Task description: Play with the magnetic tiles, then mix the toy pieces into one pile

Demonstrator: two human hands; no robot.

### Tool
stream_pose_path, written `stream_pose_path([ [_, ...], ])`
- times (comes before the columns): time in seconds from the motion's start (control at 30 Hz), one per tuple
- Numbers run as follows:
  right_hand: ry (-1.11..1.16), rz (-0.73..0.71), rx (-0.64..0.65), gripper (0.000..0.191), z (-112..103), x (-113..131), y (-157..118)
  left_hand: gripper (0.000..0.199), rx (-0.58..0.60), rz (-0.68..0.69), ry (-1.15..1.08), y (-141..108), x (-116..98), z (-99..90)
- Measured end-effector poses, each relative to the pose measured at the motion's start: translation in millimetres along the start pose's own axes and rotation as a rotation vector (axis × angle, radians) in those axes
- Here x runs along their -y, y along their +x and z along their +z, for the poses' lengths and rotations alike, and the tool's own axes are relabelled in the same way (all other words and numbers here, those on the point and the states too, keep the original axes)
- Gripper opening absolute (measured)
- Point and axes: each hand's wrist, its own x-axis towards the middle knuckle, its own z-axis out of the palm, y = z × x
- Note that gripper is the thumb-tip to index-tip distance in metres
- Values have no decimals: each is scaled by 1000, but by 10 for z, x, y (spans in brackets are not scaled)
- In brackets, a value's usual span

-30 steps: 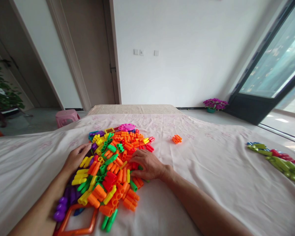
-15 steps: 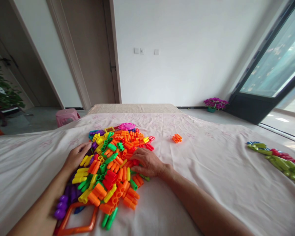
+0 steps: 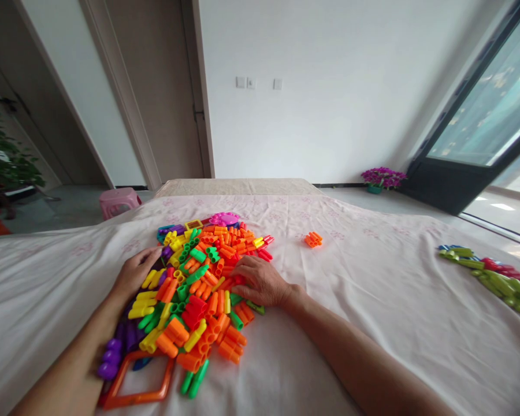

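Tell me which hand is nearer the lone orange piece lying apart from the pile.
Right. The right hand rests on the pile's right edge, just short of the lone orange piece; the left hand lies across the pile, on its far side.

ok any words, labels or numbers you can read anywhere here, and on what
None can be read.
The toy pieces under the left hand and right hand show no print.
The wall switches show no readable marks; too small to tell.
The sheet bears only faint flower patterns.
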Motion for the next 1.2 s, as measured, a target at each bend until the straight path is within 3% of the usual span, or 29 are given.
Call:
stream_pose_path([
  [0.23, 35, 26, -55, 30, 83, -49, -18, 53, 3, -18, 20, 8, 14, -8],
  [0.5, 119, 213, -398, 43, 82, -197, -42, 53, -4, 14, 15, -5, -15, -2],
  [0.7, 292, 407, -518, 34, 117, -242, -45, 55, -12, 31, 53, -17, -37, 2],
  [0.9, 466, 577, -580, 28, 237, -340, -34, 54, -3, 18, 41, -12, -10, 9],
  [1.2, 495, 533, -505, 41, 271, -438, -95, 54, -3, 14, 49, -17, -33, 7],
])
